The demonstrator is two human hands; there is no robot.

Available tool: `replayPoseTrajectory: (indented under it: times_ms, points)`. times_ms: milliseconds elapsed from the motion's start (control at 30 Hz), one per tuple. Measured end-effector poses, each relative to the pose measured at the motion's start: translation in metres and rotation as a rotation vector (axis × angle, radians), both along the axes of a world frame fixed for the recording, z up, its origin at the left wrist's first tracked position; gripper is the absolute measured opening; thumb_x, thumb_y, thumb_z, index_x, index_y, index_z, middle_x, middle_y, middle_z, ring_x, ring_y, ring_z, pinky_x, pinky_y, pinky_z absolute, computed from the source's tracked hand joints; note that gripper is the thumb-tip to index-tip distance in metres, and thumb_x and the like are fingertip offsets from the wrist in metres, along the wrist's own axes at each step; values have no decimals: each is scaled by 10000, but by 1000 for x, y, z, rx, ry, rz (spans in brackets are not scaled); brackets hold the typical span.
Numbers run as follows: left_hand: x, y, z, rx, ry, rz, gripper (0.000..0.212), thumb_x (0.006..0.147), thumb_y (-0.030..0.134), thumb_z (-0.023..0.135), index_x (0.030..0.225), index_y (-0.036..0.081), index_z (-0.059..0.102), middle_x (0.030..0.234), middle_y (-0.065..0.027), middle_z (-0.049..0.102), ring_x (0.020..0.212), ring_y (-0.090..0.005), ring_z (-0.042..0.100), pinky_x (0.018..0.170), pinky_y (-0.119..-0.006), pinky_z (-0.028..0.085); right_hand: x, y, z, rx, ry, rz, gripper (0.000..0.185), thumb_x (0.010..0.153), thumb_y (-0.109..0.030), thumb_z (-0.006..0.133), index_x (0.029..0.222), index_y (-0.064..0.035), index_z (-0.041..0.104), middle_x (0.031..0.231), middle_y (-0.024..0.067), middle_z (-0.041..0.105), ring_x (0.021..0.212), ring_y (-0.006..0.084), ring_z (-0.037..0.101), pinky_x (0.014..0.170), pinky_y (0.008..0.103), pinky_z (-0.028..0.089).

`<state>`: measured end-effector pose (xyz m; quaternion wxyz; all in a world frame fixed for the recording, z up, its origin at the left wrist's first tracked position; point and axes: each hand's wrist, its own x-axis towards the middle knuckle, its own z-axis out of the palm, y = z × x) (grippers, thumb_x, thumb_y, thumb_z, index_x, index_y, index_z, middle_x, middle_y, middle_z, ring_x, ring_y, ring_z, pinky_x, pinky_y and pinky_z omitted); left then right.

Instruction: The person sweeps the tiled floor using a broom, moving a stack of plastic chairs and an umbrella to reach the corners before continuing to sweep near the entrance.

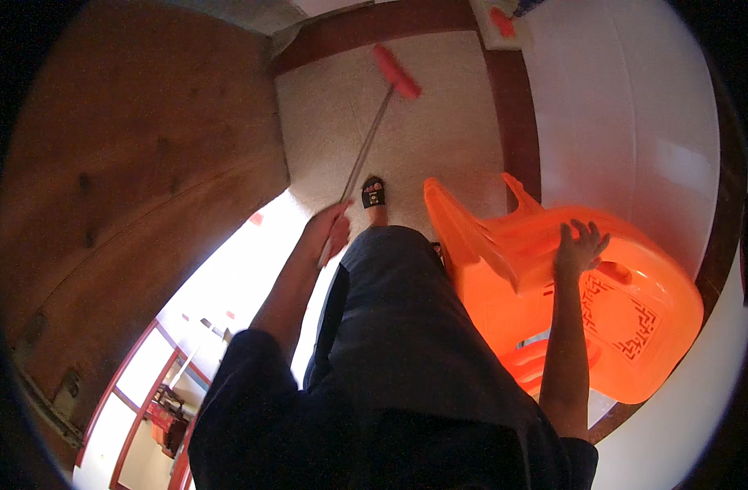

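My left hand (329, 229) is closed around the thin metal handle of a broom (367, 144). The handle runs up the picture, away from me, to a red head (398, 72) on the tiled floor. My right hand (581, 245) has its fingers spread and grips nothing; it hovers over or rests against an orange plastic chair (631, 306) on the right, and whether it touches is hard to tell. Cut-out patterns show in the chair's back.
A brown wooden door (135, 141) fills the left side. A white wall (619, 110) with a dark red border strip (519, 116) at its foot stands on the right. My sandalled foot (374, 192) is on the floor ahead. Bright light enters at lower left.
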<state>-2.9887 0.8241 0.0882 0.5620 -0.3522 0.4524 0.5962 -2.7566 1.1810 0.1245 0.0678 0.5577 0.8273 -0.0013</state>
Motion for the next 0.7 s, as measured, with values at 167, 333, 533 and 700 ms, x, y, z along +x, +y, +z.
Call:
replayPoseTrajectory:
  times_ms: [167, 333, 533, 700]
  points:
    - [-81, 101, -85, 103, 301, -227, 360, 787, 285, 466, 470, 146, 368, 408, 26, 364, 314, -82, 338, 272, -229, 249, 29, 22, -19, 55, 100, 94, 296, 669, -402, 543, 886, -204, 575, 1137, 13, 408, 1177, 270, 185, 839, 551, 176]
    - [-145, 137, -118, 264, 9, 194, 228, 817, 166, 410, 612, 68, 399, 456, 31, 381, 327, -54, 339, 278, -192, 269, 30, 45, -22, 1, -9, 142, 257, 688, -376, 533, 866, -200, 593, 1091, 32, 463, 1140, 259, 251, 904, 489, 199]
    - [-86, 2, -164, 155, -30, 357, 182, 818, 229, 430, 795, 50, 455, 475, 27, 391, 317, -55, 342, 272, -179, 290, 20, 48, -19, -33, 52, -16, 335, 691, -397, 533, 904, -144, 590, 1116, 38, 460, 1148, 248, 239, 956, 404, 165]
    - [52, -110, -93, 297, -170, 753, 247, 852, 249, 359, 983, 62, 453, 465, 12, 340, 359, -66, 325, 316, -181, 301, 5, 40, -7, -26, 40, -18, 385, 697, -408, 513, 933, -109, 573, 1123, 33, 458, 1146, 254, 239, 940, 423, 157]
